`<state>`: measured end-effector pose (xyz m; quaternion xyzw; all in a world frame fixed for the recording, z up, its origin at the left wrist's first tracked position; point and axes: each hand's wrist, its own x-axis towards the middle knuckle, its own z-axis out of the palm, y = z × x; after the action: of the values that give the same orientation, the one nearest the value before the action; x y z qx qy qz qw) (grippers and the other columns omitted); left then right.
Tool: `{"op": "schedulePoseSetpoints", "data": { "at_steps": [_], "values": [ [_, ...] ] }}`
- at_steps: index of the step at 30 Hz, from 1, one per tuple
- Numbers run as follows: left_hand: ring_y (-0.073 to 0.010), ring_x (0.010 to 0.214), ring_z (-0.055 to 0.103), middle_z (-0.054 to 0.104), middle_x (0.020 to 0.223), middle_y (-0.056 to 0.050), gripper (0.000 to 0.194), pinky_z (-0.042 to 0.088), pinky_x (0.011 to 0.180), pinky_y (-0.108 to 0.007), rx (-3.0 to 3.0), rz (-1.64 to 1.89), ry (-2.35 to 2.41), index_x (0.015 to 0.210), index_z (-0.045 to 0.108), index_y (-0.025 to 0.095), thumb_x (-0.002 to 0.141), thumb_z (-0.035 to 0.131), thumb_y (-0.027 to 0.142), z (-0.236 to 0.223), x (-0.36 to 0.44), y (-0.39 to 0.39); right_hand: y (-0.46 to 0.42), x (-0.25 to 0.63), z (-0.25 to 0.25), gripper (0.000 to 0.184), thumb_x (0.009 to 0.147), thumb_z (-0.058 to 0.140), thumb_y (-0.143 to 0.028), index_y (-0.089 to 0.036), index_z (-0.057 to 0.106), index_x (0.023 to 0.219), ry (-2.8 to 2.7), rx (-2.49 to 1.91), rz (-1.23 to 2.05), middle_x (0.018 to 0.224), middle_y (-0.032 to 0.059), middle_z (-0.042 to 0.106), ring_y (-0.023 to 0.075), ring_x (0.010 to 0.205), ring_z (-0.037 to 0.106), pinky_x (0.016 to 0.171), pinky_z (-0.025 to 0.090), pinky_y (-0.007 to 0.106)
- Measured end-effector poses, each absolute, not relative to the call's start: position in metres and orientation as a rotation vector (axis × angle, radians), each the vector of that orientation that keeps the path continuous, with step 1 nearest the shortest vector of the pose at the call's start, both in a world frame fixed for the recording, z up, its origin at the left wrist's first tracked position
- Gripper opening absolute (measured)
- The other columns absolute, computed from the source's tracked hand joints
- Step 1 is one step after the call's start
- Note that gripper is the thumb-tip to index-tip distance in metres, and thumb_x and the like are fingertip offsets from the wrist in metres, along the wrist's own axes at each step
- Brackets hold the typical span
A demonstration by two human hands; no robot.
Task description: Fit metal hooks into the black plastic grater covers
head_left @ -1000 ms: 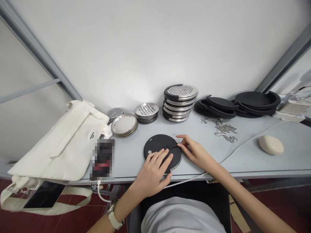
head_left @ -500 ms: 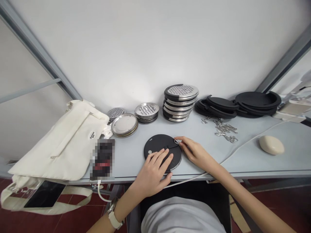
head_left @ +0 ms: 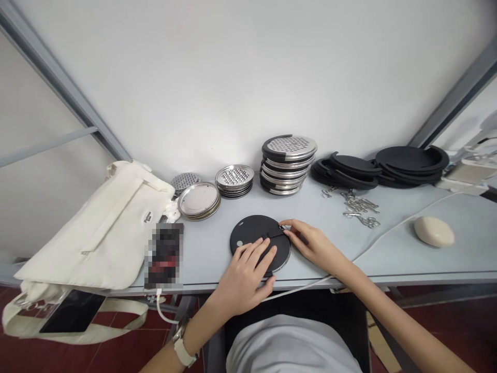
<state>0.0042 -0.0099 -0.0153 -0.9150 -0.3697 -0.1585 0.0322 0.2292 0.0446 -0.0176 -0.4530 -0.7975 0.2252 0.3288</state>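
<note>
A round black disc (head_left: 254, 233) with a metal rim lies flat near the table's front edge. My left hand (head_left: 244, 277) rests on its near half, fingers stretched out flat, holding it down. My right hand (head_left: 313, 244) is at the disc's right edge, thumb and forefinger pinched on a small metal clip (head_left: 282, 227) at the rim. Behind the disc stands a stack of black-rimmed metal graters (head_left: 288, 163). Loose metal clips (head_left: 359, 206) lie to the right of it.
Metal grater discs (head_left: 234, 180) and plain metal plates (head_left: 198, 200) sit at the back left. Black rubber rings (head_left: 382, 166) are piled at the back right. A white bag (head_left: 101, 228), a phone (head_left: 163, 255), a white cable (head_left: 392, 232) and a cream oval object (head_left: 433, 231) lie around.
My right fingertips have shifted slightly left onto the disc's rim with the clip. The left hand and disc have stayed still.
</note>
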Motion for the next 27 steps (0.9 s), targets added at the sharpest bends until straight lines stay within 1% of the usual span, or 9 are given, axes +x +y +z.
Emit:
{"op": "schedulePoseSetpoints", "data": {
  "at_steps": [6,15,21,27],
  "values": [
    [-0.0254,0.134,0.031,0.034,0.146,-0.011,0.053,0.032,0.105,-0.043,-2.821,-0.497,-1.135,0.141,0.035,0.015,0.091,0.043,0.031,-0.0137,0.0043,-0.0102,0.0446,0.2289,-0.0160,0.024,0.095,0.039,-0.027,-0.019,0.052,0.114,-2.099,-1.190,0.594,0.091,0.0076,0.066,0.0172,0.076,0.063,0.074,0.049,0.029],
    [-0.0249,0.133,0.031,0.035,0.145,-0.011,0.053,0.032,0.105,-0.042,-2.805,-0.492,-1.126,0.140,0.036,0.015,0.091,0.044,0.031,-0.0137,0.0041,-0.0100,0.0448,0.2294,-0.0176,0.024,0.095,0.037,-0.027,-0.020,0.051,0.113,-2.111,-1.175,0.557,0.086,0.0071,0.066,0.0189,0.075,0.064,0.069,0.049,0.029],
    [-0.0245,0.135,0.028,0.032,0.147,-0.010,0.052,0.029,0.107,-0.042,-2.831,-0.482,-1.140,0.141,0.034,0.014,0.092,0.041,0.031,-0.0137,0.0038,-0.0101,0.0445,0.2290,-0.0163,0.025,0.095,0.036,-0.027,-0.019,0.050,0.114,-2.123,-1.187,0.562,0.088,0.0082,0.066,0.0191,0.077,0.063,0.071,0.049,0.030],
    [-0.0246,0.134,0.030,0.034,0.146,-0.011,0.053,0.031,0.106,-0.042,-2.816,-0.496,-1.128,0.141,0.036,0.015,0.091,0.043,0.032,-0.0143,0.0037,-0.0098,0.0450,0.2287,-0.0168,0.026,0.095,0.036,-0.028,-0.019,0.052,0.114,-2.112,-1.195,0.562,0.086,0.0079,0.066,0.0189,0.074,0.064,0.069,0.050,0.030]
  ]
}}
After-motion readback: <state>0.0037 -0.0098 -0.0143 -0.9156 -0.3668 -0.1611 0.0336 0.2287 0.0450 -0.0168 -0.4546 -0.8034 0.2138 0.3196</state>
